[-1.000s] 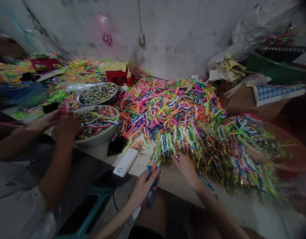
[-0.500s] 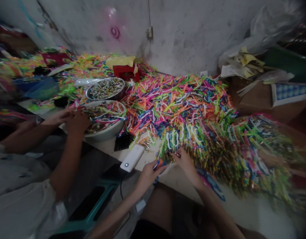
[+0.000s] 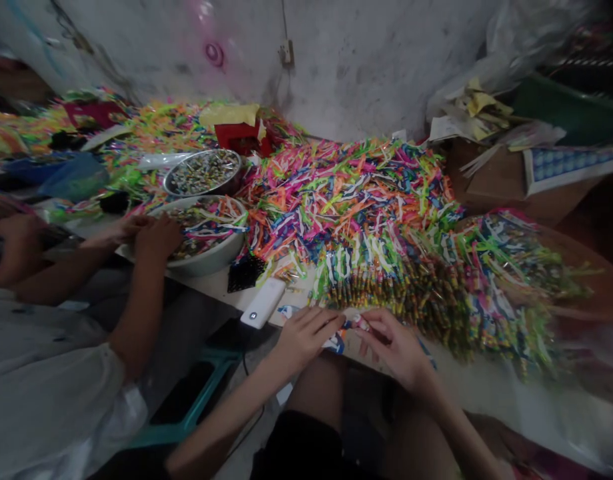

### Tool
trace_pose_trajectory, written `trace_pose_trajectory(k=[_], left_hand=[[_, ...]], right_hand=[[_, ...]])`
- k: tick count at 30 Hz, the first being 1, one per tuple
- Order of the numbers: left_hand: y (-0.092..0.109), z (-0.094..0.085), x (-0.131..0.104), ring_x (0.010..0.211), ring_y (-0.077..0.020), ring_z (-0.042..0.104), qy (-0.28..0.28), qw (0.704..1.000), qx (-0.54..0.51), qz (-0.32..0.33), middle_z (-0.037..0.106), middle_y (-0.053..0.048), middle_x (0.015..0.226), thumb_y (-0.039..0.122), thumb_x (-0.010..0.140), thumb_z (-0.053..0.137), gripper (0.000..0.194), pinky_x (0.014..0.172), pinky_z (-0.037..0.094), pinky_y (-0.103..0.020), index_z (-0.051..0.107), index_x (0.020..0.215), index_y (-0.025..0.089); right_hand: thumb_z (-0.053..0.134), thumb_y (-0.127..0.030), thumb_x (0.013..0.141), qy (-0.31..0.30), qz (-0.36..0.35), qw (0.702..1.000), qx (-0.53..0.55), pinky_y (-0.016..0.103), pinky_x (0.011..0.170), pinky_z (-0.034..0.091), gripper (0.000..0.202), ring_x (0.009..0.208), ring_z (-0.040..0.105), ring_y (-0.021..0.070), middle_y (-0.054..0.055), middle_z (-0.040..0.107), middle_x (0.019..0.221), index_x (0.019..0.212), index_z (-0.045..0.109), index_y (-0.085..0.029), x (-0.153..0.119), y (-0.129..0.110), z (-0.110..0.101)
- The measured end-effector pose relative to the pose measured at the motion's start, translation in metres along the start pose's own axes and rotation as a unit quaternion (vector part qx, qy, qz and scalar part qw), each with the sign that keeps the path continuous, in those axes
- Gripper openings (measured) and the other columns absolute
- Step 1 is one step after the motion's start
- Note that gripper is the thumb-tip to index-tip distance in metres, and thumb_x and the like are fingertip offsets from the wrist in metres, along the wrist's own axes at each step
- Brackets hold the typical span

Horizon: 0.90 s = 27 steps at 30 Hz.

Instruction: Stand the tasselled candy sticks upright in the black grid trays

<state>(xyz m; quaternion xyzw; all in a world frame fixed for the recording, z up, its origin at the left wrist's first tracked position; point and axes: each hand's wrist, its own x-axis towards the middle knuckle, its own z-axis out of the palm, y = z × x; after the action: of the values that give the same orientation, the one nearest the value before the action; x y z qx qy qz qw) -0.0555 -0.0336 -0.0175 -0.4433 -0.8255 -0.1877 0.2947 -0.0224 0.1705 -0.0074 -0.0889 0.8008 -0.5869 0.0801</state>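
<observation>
My left hand (image 3: 309,333) is at the table's front edge, fingers curled together on a blue, white and orange strip (image 3: 335,343) that hangs out below them. Close on its right, my right hand (image 3: 394,343) pinches a small white-and-pink piece (image 3: 359,323) between thumb and fingers. The piece meets the dark blue end of the strip at my left fingertips; whether they are joined I cannot tell. Just beyond both hands lies a row of small tube-like pieces (image 3: 376,287) with bright ribbon ends.
A big heap of coloured strips (image 3: 346,187) spreads behind. To the left are a white power bank (image 3: 263,303), a white basin (image 3: 211,263) and a metal bowl (image 3: 236,179) of small pieces. A co-worker's hands (image 3: 156,233) work at the basin. Cardboard boxes (image 3: 501,177) stand right.
My right hand has drawn back from the row to the table's front edge, now with a white-and-pink piece. My left hand has come over to meet it. The view has shifted slightly.
</observation>
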Motion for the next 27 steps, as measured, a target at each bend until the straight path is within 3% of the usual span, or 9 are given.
trace_pose_trajectory(k=[5,8,14,21,27], left_hand=[[0.010,-0.009,0.008,0.082,-0.0158,0.059,0.005,0.999,0.027,0.029,0.068,-0.006,0.091,0.016,0.093,0.039,0.024,0.070,0.044,-0.028,0.060,0.104,0.014],[0.013,-0.011,0.011,0.081,-0.0154,0.059,0.015,0.999,0.034,0.027,0.068,-0.005,0.089,0.015,0.093,0.040,0.022,0.069,0.043,-0.028,0.060,0.104,0.014],[0.015,-0.011,0.011,0.080,-0.0151,0.059,0.013,0.998,0.043,0.041,0.068,-0.004,0.089,0.014,0.092,0.043,0.021,0.069,0.043,-0.028,0.060,0.105,0.014],[0.016,-0.012,0.010,0.081,-0.0136,0.059,0.004,0.996,0.055,0.068,0.069,-0.002,0.091,0.014,0.091,0.046,0.020,0.072,0.044,-0.027,0.059,0.106,0.015],[0.016,-0.011,0.006,0.080,-0.0135,0.059,-0.025,0.996,0.048,0.073,0.068,-0.003,0.090,0.014,0.092,0.042,0.026,0.074,0.044,-0.028,0.055,0.114,0.015]], right_hand=[[0.053,-0.042,0.087,0.042,-0.054,0.993,-0.099,0.024,0.058,0.052,0.026,0.056,0.062,0.0135,0.003,0.068,0.080,0.102,0.062,-0.022,-0.015,-0.009,-0.004],[0.050,-0.041,0.089,0.058,-0.068,0.987,-0.136,0.024,0.058,0.053,0.028,0.065,0.066,0.0169,0.004,0.069,0.078,0.105,0.064,-0.022,-0.020,-0.013,-0.005],[0.050,-0.036,0.089,0.076,-0.125,0.973,-0.180,0.026,0.071,0.054,0.025,0.080,0.068,0.0191,0.006,0.071,0.092,0.101,0.066,-0.021,-0.025,-0.014,-0.008],[0.050,-0.032,0.090,0.068,-0.151,0.964,-0.206,0.029,0.080,0.053,0.021,0.091,0.066,0.0198,0.007,0.069,0.101,0.101,0.064,-0.020,-0.028,-0.011,-0.010],[0.045,-0.029,0.092,-0.005,-0.127,0.972,-0.196,0.024,0.069,0.051,0.020,0.078,0.066,0.0163,0.004,0.070,0.089,0.101,0.060,-0.021,-0.031,-0.009,-0.009]])
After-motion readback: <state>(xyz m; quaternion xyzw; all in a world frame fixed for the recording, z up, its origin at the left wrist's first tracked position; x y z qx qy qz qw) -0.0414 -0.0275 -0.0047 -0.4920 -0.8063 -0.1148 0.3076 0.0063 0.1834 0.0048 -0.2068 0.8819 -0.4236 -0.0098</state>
